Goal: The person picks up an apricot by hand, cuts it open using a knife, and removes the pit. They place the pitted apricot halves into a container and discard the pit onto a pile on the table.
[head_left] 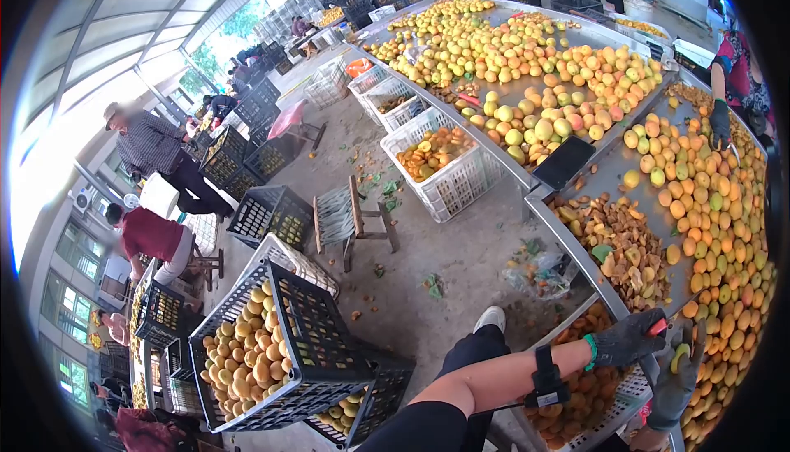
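Working at the near edge of the metal table (568,242), right beside the heap of fruit (716,230). Clutching a yellow-green fruit (680,359) in the gloved right hand (676,382), fingers curled round it. Wrapping the left hand (627,338) tight around a red-handled tool (657,326), probably a small knife, can't quite tell. Best bet: angling the edge away from the holding fingers, turning the fruit instead of the tool, dropping pieces into the white crate (613,419) underneath.

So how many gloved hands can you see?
3. The left hand grips something red, the right hand holds a fruit piece, and a co-worker's gloved hand is at the table farther along. More may be hidden.
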### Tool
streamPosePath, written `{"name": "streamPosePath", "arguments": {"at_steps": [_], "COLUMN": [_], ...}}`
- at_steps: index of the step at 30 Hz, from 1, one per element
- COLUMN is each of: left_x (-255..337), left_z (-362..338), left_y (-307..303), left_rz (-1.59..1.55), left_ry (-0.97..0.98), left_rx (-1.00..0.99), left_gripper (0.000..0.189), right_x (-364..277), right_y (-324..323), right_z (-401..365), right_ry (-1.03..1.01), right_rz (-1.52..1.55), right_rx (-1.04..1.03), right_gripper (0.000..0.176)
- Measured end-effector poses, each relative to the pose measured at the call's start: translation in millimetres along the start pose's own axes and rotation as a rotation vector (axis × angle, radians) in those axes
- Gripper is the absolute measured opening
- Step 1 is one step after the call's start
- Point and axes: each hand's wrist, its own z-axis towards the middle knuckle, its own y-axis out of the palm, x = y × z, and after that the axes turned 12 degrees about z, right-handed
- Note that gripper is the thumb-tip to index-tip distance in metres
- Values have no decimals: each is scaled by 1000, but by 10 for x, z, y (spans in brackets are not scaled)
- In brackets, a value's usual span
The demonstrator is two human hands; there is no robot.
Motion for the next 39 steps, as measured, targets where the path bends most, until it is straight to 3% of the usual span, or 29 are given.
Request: {"name": "streamPosePath", "arguments": {"at_steps": [5,7,11,13,14,16,17,18,20,21,22,23,24,25,26,27,28,30,32,33,34,36,39], "left_x": [-33,-25,-85,-146,-135,-103,-103,-113,-102,-65,-46,-72,-113,-136,-109,-69,-47,-102,-101,-68,-28,57,81], "left_z": [22,37,33,63,60,49,53,56,42,24,15,22,36,46,40,27,19,54,52,39,22,-15,-28], "left_y": [42,37,56,80,85,79,82,92,85,58,44,54,67,81,81,72,66,106,105,67,33,-19,-18], "left_rz": [-58,-98,-72,-101,-102,-129,-128,-188,-251,-153,-55,-55,-152,-250,-251,-255,-258,-347,-436,-238,-39,-88,-93], "left_ry": [9,-4,7,18,18,27,28,28,27,24,22,21,19,17,16,5,-6,0,5,27,48,10,-18], "left_rx": [14,-34,6,-17,-20,-30,-29,-24,-18,-15,-13,-14,-37,-60,-62,-60,-57,-53,-50,5,59,14,-24], "left_gripper": [35,34,31,30,30,31,31,31,31,30,29,29,28,27,27,25,23,21,20,19,18,18,19], "right_x": [85,102,53,69,80,150,243,225,93,60,28,7,13,42,33,80,115,115,56,38,32,24,103], "right_y": [-368,-267,-119,-103,-278,-767,-705,-279,677,668,627,559,209,-349,-346,-334,-306,-21,-45,-71,-154,-403,-558], "right_z": [66,44,66,71,93,140,50,-4,8,21,50,90,120,127,141,163,124,41,33,38,37,22,39], "right_ry": [209,98,-63,42,40,433,163,164,-92,-90,-84,-77,-79,173,422,400,400,103,67,26,26,159,134], "right_rz": [108,44,-55,400,400,607,19,18,-34,-35,91,218,218,365,500,413,412,80,43,6,7,340,389], "right_rx": [175,-34,-2,346,349,-281,46,44,230,231,366,501,504,185,-142,-364,-364,-20,-29,-39,-36,90,67], "right_gripper": [56,56,51,48,48,48,48,48,45,45,46,46,46,48,50,51,51,48,48,48,48,49,47]}}
